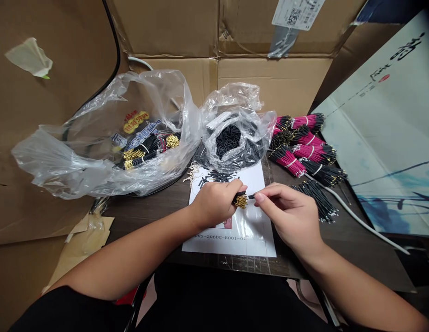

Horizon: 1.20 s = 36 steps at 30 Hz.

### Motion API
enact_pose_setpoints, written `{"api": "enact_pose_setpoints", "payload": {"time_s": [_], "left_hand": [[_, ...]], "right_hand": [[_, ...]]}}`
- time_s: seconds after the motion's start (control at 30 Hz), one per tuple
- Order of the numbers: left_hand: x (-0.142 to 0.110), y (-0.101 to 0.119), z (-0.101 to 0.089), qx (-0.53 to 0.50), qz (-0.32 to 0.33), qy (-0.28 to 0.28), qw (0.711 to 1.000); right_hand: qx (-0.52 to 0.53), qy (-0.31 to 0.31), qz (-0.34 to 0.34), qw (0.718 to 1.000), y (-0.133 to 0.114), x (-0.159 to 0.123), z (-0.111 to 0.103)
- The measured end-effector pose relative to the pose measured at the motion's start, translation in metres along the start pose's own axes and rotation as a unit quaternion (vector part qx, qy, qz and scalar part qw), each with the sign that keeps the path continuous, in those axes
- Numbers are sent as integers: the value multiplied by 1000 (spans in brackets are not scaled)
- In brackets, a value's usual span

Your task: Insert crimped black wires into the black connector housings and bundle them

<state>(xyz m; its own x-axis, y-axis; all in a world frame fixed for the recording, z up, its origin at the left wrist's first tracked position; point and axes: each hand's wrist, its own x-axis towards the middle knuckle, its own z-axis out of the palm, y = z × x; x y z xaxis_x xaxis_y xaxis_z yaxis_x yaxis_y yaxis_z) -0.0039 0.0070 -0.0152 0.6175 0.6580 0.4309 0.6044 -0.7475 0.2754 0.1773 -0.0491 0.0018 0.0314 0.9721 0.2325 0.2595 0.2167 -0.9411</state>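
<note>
My left hand (214, 203) grips a bundle of black wires with gold crimped terminals (240, 200) over a white printed sheet (257, 235). Thumb and forefinger of my right hand (286, 214) pinch a thin black wire (251, 196) beside the gold ends. Loose black wires (217, 177) lie on the sheet. To the right are tied black wire bundles (318, 200) and pink-sleeved bundles (297, 143). A clear plastic bag of black wires (231, 143) sits behind the sheet.
A second clear bag (148, 152) holds gold-tipped wire bundles on the left. The dark table edge (235, 265) runs below my hands. Cardboard flaps (269, 78) rise behind, a white cable (359, 221) crosses the right, and a printed board (380, 120) leans there.
</note>
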Motion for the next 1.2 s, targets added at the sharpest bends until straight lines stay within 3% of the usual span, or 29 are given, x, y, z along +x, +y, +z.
{"api": "enact_pose_setpoints", "payload": {"time_s": [0.77,1.2], "left_hand": [[0,3,0,61,16,12,998],[-1,2,1,134,64,34,988]], "right_hand": [[-12,-13,29,999,4,3,0],[-22,-37,53,998,1,6,-3]]}}
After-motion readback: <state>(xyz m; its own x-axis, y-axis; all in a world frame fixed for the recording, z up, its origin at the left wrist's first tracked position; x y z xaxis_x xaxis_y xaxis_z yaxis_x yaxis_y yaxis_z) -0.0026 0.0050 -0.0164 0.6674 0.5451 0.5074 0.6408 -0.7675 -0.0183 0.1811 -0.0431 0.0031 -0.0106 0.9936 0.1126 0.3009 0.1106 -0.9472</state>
